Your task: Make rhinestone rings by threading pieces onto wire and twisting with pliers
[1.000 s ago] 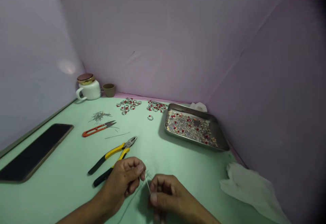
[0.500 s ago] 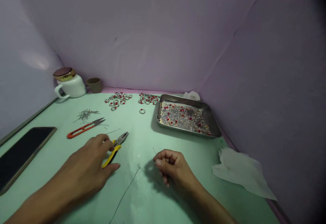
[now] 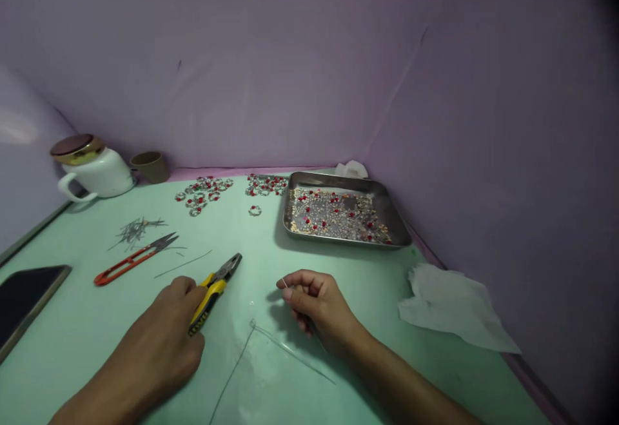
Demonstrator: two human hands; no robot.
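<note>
Yellow-and-black pliers (image 3: 215,288) lie under my left hand (image 3: 157,338), which is closed around the handles. The jaws are together and point away to the right. My right hand (image 3: 316,299) pinches a thin wire (image 3: 285,283) between thumb and forefinger, just above the table. Between the hands, a longer thin wire (image 3: 236,364) lies on the green surface, bent at a small loop (image 3: 253,323). One of its ends runs toward the near edge, the other to the right below my right hand. Tiny clear beads (image 3: 251,303) sit just beyond the loop.
A metal tray (image 3: 345,240) of small beads stands at the back right, near white tissue (image 3: 454,309). Beaded rings (image 3: 203,191) lie in piles at the back. Orange thread snips (image 3: 135,259), cut wires (image 3: 133,233), a phone (image 3: 29,302), a white mug (image 3: 99,177) and a brown cup (image 3: 152,168) are on the left.
My left hand has closed round the pliers from an open reach over them. My right hand still pinches the wire. The whole view has shifted, with most things appearing further left.
</note>
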